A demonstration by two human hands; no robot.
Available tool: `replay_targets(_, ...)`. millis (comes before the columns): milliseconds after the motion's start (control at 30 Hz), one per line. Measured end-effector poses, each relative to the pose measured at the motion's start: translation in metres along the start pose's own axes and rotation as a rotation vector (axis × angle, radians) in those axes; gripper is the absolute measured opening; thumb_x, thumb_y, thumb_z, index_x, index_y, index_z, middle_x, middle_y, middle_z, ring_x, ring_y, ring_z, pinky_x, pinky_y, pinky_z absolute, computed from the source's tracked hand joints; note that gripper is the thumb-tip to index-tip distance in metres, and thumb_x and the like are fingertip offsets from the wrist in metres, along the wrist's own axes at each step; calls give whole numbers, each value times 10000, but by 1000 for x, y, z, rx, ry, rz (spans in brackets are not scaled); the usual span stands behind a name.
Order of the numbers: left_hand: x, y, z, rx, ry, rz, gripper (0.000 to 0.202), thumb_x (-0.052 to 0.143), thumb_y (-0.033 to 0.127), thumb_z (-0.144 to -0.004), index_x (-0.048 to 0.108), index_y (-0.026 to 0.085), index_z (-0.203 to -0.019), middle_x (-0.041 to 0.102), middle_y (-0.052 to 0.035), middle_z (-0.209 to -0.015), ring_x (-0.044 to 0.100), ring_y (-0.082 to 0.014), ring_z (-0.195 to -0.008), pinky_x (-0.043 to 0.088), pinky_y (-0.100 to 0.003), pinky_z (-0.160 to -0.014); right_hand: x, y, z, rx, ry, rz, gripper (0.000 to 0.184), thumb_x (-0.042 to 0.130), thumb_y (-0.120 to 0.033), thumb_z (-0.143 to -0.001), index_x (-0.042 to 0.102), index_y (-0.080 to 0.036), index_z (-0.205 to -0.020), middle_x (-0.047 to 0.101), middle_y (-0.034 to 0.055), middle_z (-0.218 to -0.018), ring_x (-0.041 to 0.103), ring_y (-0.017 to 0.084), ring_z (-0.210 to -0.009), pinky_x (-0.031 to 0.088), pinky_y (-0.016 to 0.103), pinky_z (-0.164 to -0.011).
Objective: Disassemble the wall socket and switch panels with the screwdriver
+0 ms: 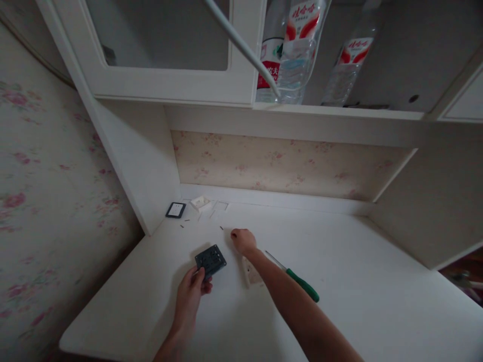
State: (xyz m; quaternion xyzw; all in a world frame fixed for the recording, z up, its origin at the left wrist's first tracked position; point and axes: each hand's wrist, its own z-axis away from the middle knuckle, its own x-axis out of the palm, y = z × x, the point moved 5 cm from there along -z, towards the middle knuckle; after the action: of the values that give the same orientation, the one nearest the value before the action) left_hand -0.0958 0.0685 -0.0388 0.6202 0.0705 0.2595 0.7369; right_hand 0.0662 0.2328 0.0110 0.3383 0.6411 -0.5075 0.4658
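My left hand (194, 291) is closed on a dark grey square socket module (210, 260), holding it by its near corner just above the white desk (339, 281). My right hand (242, 240) reaches forward over the desk with its fingers curled down onto the surface, close to a tiny dark screw (221, 228); what it pinches, if anything, I cannot make out. A white plate piece (252, 273) lies partly hidden under my right forearm. A screwdriver with a green handle (300, 283) lies just right of that forearm.
At the desk's back left lie a dark square switch frame (175, 209), a small white plastic part (199, 202) and several scattered small screws. Water bottles (302, 45) stand on the shelf above, with a white cable (245, 48) across them. Floral wallpaper covers the left wall.
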Motion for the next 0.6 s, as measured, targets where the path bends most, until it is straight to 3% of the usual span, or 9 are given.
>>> replay_targets(200,-10,-2,1,-22,2,15,617,742,540,-629,593,98,-1033,694,-63,-677,606,-147,-523,513,-274,-526,8,-11,-28,11,-42,10,317,480,-206,-857,686,-268,-1091,716,104,-1005,668,241,-910,476,316,-730)
replay_targets(333,-8,-7,-2,-37,5,27,596,746,526,-636,585,102,-1023,697,-65,-691,605,-136,-525,509,-259,-525,-3,-8,-23,-8,-25,-31,386,511,-212,-846,617,-290,-1208,703,69,-1083,648,206,-981,458,283,-795)
replay_targets(467,12,-3,-16,-19,-58,0,556,731,505,-665,575,107,-1021,693,-65,-680,599,-132,-501,496,-248,-489,-24,11,10,1,30,-87,316,457,-283,-895,641,-286,-1151,723,37,-1015,659,175,-925,441,244,-775)
replay_targets(600,51,8,-46,18,-139,-69,404,686,411,-754,576,122,-1013,688,-54,-688,605,-124,-494,501,-238,-486,-46,41,68,36,94,-140,330,369,-354,-944,656,-264,-1081,728,16,-797,663,147,-721,414,216,-646)
